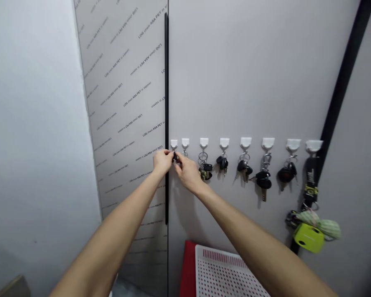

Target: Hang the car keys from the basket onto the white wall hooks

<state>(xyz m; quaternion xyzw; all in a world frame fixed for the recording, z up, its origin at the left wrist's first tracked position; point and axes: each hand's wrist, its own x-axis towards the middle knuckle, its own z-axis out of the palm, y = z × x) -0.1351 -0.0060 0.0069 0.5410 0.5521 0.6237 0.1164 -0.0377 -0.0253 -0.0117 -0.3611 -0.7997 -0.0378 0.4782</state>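
Note:
Both of my hands meet just below the leftmost white hook (173,143) on the pale panel. My left hand (163,161) pinches a small dark key (174,156), partly hidden by fingers. From the other side, my right hand (187,171) has its fingers closed on the same piece. Behind the right fingers, a ring hangs from the second hook (185,142); whatever is on it is mostly covered. Just right of that hand, a bunch of keys (205,169) dangles from the third hook (204,142).
Farther right hang more keys (222,162), black-headed keys (264,180) and a black lanyard (311,177) with a lime-green case (309,238). A long black handle (166,103) runs down the panel edge. Below sits a white perforated basket (222,258) against something red (189,264).

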